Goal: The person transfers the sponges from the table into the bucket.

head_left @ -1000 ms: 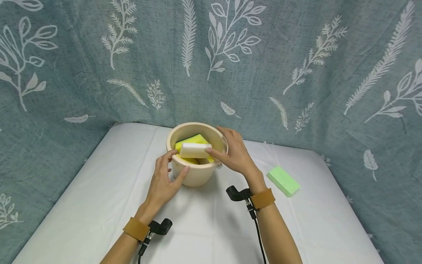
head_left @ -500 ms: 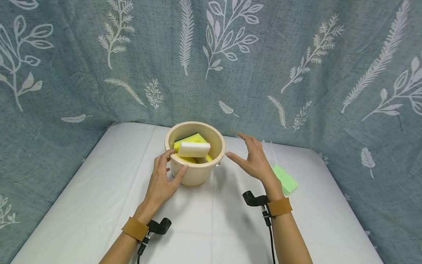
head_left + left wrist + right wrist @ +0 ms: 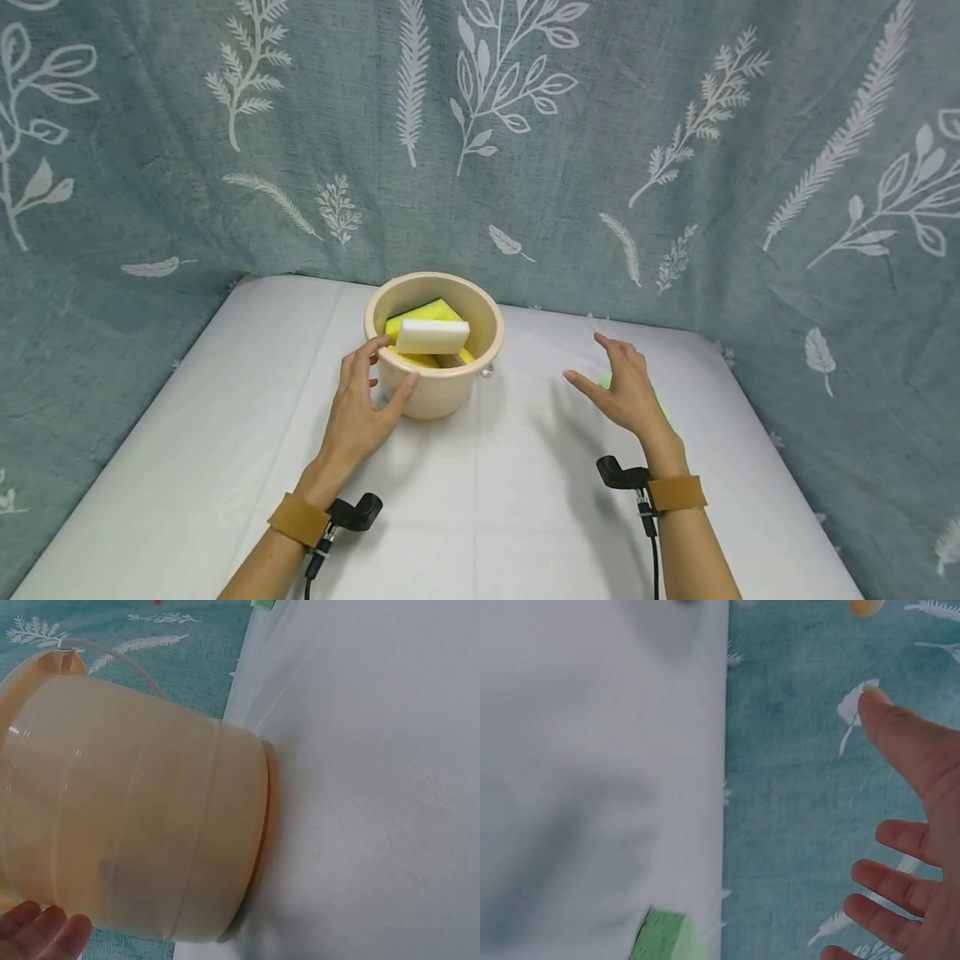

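A cream bucket (image 3: 442, 396) stands upright at the back middle of the table. Inside it, a white block-shaped sponge (image 3: 432, 337) leans on top of yellow sponges (image 3: 424, 313), one with a dark green edge. My left hand (image 3: 362, 417) holds the bucket's near left side, index finger at the rim and thumb against the outer wall; several fingertips show by the wall (image 3: 135, 802) in the left wrist view. Over to the right, my right hand (image 3: 628, 390) hovers with fingers spread and nothing in it. Below it lies a light green sponge (image 3: 657, 934), mostly hidden by that hand in the head view.
A white cloth (image 3: 517, 492) covers the table. Behind and at both sides hangs a blue-green curtain (image 3: 555, 208) with white leaf prints. The bucket's thin handle (image 3: 124, 660) shows in the left wrist view. Each wrist wears a strapped camera with a cable.
My right hand has let go of the white sponge in the bucket and moved right, over the green sponge. My left hand has stayed at the bucket, while the head view has shifted slightly.
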Motion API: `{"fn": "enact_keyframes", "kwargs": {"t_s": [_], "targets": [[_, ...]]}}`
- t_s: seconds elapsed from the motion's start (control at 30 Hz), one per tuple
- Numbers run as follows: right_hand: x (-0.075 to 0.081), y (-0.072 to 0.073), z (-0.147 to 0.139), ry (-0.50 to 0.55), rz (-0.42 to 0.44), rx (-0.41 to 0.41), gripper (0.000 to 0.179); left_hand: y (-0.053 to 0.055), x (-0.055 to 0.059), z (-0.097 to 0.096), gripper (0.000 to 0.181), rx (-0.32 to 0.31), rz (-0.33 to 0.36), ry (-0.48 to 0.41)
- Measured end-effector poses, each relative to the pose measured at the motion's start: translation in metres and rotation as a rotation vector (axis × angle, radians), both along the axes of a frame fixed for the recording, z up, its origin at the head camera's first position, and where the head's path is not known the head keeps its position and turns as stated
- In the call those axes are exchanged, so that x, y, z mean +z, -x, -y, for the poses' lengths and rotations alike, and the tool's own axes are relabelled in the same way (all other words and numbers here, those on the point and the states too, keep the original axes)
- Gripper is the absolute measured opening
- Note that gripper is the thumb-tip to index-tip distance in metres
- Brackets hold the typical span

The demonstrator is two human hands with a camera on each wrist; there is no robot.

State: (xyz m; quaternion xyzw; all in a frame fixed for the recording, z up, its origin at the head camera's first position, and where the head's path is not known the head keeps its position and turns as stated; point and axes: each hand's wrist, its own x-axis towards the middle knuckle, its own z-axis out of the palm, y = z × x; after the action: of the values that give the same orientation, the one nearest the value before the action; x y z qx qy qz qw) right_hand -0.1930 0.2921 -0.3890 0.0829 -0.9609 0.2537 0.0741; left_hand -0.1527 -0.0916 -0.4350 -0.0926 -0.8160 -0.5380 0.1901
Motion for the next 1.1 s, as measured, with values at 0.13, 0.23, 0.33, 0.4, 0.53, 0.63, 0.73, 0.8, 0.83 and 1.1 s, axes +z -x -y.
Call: {"fn": "enact_keyframes", "kwargs": {"t_s": [0.13, 0.23, 0.33, 0.4, 0.53, 0.63, 0.73, 0.8, 0.83, 1.1], "targets": [[-0.009, -0.002, -0.017, -0.025, 0.022, -0.03, 0.087, 0.001, -0.002, 0.0, 0.068, 0.001, -0.001, 0.003], [-0.017, -0.002, -0.03, -0.046, 0.049, -0.06, 0.088, 0.001, -0.002, 0.0, 0.069, 0.001, 0.0, 0.008], [-0.027, -0.001, -0.043, -0.08, 0.083, -0.098, 0.09, 0.001, -0.001, 0.0, 0.07, 0.001, 0.003, 0.01], [-0.034, -0.001, -0.051, -0.108, 0.098, -0.123, 0.09, 0.001, 0.0, 0.0, 0.07, -0.001, 0.004, 0.007], [-0.048, -0.002, -0.064, -0.138, 0.124, -0.172, 0.092, 0.0, 0.001, 0.0, 0.069, -0.005, 0.006, 0.004], [-0.058, -0.003, -0.071, -0.148, 0.161, -0.198, 0.095, 0.001, 0.001, 0.001, 0.069, -0.003, 0.0, 0.005], [-0.067, -0.004, -0.077, -0.152, 0.186, -0.209, 0.095, 0.0, 0.001, 0.002, 0.069, -0.002, -0.005, 0.004], [-0.071, -0.004, -0.078, -0.15, 0.179, -0.208, 0.093, 0.001, 0.001, 0.002, 0.069, -0.001, -0.01, 0.005], [-0.072, -0.005, -0.079, -0.147, 0.169, -0.207, 0.091, 0.001, 0.001, 0.002, 0.069, -0.001, -0.01, 0.004], [-0.077, -0.005, -0.083, -0.151, 0.108, -0.189, 0.075, 0.0, 0.001, 0.002, 0.069, 0.002, 0.0, 0.008]]}}
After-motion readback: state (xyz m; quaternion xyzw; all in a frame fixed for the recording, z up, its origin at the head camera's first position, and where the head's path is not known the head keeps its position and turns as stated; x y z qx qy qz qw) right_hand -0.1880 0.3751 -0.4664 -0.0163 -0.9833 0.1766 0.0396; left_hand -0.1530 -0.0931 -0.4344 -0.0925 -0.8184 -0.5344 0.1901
